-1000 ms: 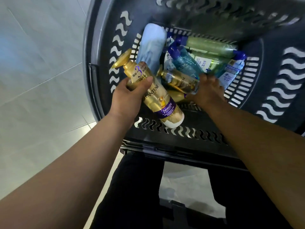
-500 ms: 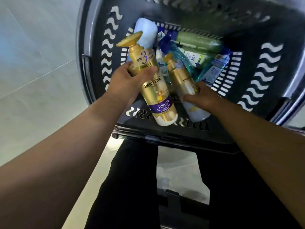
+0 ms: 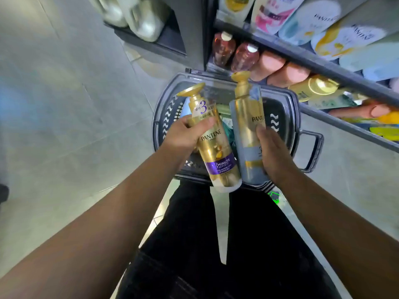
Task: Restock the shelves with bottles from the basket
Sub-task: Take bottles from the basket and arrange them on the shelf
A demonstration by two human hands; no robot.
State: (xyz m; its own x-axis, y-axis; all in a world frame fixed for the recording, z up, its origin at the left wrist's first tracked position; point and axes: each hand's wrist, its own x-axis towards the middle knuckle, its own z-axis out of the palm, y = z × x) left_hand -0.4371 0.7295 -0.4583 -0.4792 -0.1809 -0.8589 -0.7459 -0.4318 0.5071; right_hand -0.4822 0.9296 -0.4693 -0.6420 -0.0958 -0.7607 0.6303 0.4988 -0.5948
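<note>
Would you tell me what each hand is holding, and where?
Left hand: purple-banded gold plastic bottle, at its upper body. Right hand: grey-banded gold plastic bottle, at its lower body.

This is a shop, in a hair-care aisle. At one to three o'clock a dark metal shelf rail (image 3: 323,67) runs across rows of stocked bottles (image 3: 244,56) and white Pantene pouches (image 3: 319,20). A dark plastic shopping basket (image 3: 311,147) sits on the pale tiled floor (image 3: 64,104) at twelve o'clock.
</note>
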